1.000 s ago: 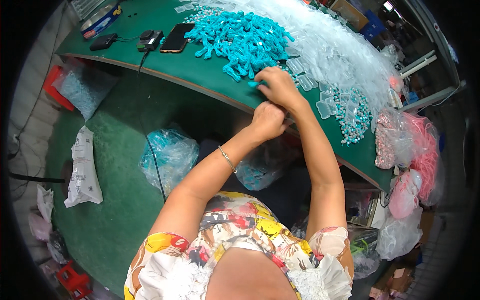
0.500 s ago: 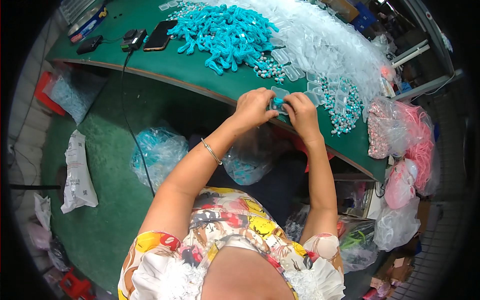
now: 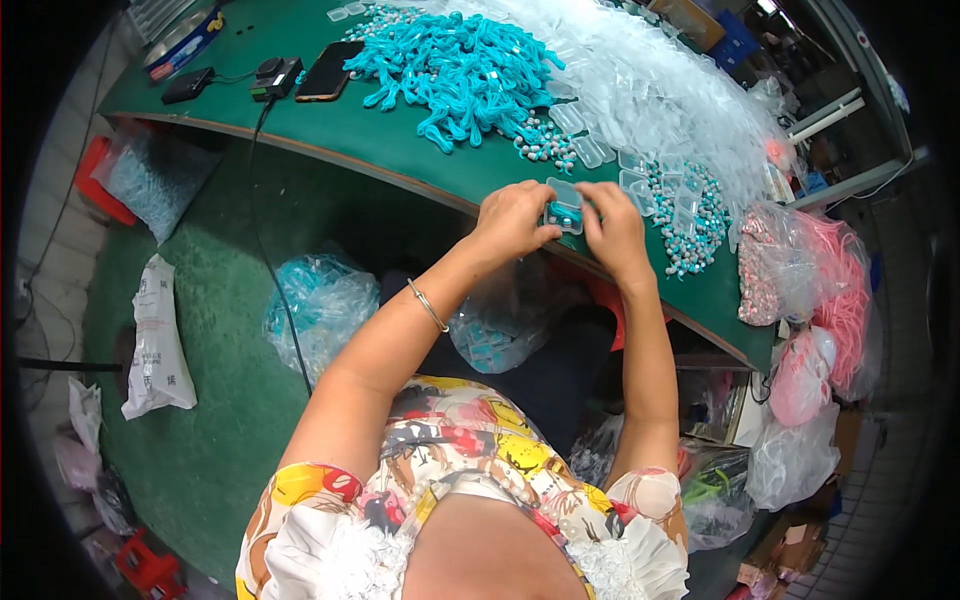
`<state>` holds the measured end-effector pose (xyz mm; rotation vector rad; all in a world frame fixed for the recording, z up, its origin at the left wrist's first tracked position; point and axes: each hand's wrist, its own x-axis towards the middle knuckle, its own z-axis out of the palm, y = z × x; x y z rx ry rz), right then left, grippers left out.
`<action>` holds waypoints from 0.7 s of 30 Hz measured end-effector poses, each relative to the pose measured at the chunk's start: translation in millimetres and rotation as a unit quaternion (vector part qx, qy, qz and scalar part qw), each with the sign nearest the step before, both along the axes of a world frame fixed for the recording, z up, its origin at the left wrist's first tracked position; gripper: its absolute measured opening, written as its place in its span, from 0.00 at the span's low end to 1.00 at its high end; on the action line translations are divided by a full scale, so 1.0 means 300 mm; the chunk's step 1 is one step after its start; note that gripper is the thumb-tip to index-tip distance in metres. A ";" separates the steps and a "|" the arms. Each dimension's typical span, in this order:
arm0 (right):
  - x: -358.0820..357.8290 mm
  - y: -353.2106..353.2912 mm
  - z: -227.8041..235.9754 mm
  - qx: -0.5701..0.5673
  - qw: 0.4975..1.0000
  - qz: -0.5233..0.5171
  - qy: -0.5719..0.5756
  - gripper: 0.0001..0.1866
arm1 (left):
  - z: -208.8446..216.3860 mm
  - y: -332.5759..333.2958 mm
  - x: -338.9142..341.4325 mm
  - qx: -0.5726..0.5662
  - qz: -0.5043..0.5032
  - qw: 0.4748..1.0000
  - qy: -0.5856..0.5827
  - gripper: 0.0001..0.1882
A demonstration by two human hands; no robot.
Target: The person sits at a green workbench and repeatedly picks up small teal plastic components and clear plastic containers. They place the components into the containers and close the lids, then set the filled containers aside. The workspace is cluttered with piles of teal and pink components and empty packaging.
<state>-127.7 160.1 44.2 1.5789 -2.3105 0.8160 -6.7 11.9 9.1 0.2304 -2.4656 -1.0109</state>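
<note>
A small clear plastic box [image 3: 565, 218] with a hinged lid stands open at the table's near edge. Coiled teal cord and a few beads lie inside it. My left hand [image 3: 515, 218] grips the box from its left side, thumb at the front. On the other side my right hand [image 3: 615, 232] has its bent fingers at the box's right edge, by the raised lid. Beyond the hands is a heap of teal cord loops [image 3: 455, 75], with loose beads [image 3: 545, 142] at its near side. Grey-and-teal beads [image 3: 692, 225] are spread right of my right hand.
A big pile of clear plastic boxes [image 3: 640, 80] covers the table's far right. A phone [image 3: 328, 72] and a small black device [image 3: 275, 78] with a hanging cable lie at the left. Bags of pink beads [image 3: 760, 260] and pink cord [image 3: 840, 290] stand beyond the right edge.
My right fingers have drawn back from inside the box to its right edge, and the teal cord now lies in it. My left hand still holds the box.
</note>
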 end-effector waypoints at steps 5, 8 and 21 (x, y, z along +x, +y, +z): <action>-0.073 -0.025 -0.023 0.102 0.993 -0.045 -0.047 0.16 | -0.017 0.003 -0.006 -0.017 0.000 0.999 0.029 0.22; -0.095 -0.023 -0.028 0.112 0.988 -0.020 -0.108 0.18 | -0.019 -0.001 -0.001 -0.020 -0.001 0.999 0.029 0.22; -0.079 -0.025 -0.029 0.004 0.986 -0.003 -0.166 0.14 | -0.023 -0.002 -0.003 -0.018 -0.004 0.999 0.027 0.27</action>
